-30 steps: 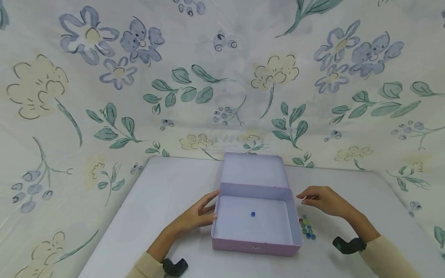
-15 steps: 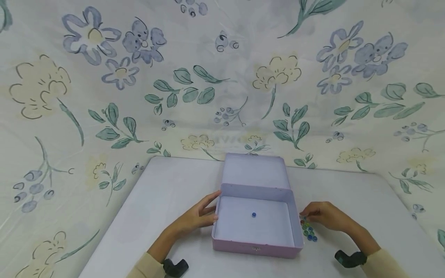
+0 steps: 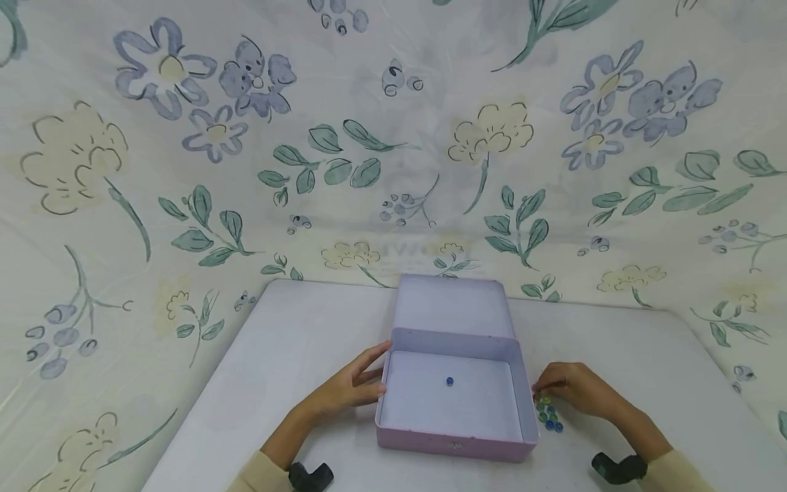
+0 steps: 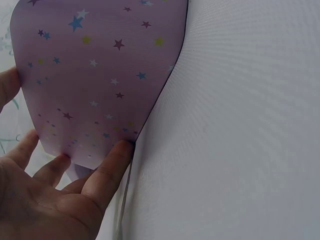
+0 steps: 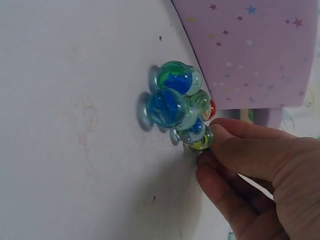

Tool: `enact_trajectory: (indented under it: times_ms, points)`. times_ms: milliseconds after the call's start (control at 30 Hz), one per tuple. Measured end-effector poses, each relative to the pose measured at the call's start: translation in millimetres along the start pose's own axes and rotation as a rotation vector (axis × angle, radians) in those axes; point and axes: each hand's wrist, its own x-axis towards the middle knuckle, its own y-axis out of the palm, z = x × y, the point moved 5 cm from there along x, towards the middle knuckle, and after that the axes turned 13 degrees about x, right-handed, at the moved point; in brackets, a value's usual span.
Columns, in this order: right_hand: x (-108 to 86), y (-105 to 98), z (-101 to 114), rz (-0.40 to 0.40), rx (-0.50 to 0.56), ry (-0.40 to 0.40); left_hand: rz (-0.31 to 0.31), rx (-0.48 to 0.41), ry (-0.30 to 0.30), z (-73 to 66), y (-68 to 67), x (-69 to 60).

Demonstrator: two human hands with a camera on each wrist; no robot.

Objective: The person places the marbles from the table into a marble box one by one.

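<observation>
A lidded box [image 3: 456, 447], lilac inside and pink with small stars outside, stands with its lid thrown back. One blue marble [image 3: 450, 381] lies on its floor. My left hand [image 3: 341, 388] rests spread against the box's left wall, fingertips touching it [image 4: 100, 75]. To the right of the box, close to its wall, several glass marbles [image 3: 550, 425] lie bunched on the table, blue, green and yellow, with a red one [image 5: 212, 110] at the far end. My right hand [image 3: 578, 388] has thumb and forefinger together at that end, pinching a marble mostly hidden by the fingertips.
The open lid [image 3: 451, 306] lies behind the box. A white table [image 3: 307, 307] spreads around it, backed by a flower-patterned sheet [image 3: 393, 171]. A dark wrist device [image 3: 619, 469] sits by each sleeve.
My right hand has come down and toward me from beside the box's back right corner to the far end of the marbles. The left hand keeps its place on the box.
</observation>
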Motion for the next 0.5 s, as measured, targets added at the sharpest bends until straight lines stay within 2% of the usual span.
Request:
enact_trajectory:
  times_ms: [167, 500]
  points:
    - [-1.1, -4, -2, -0.025, -0.031, 0.014, -0.002, 0.014, -0.019, 1.6, 0.2, 1.0]
    - [4.9, -32, 29, -0.129, -0.064, -0.146, -0.009, 0.013, -0.026, 1.3, 0.7, -0.1]
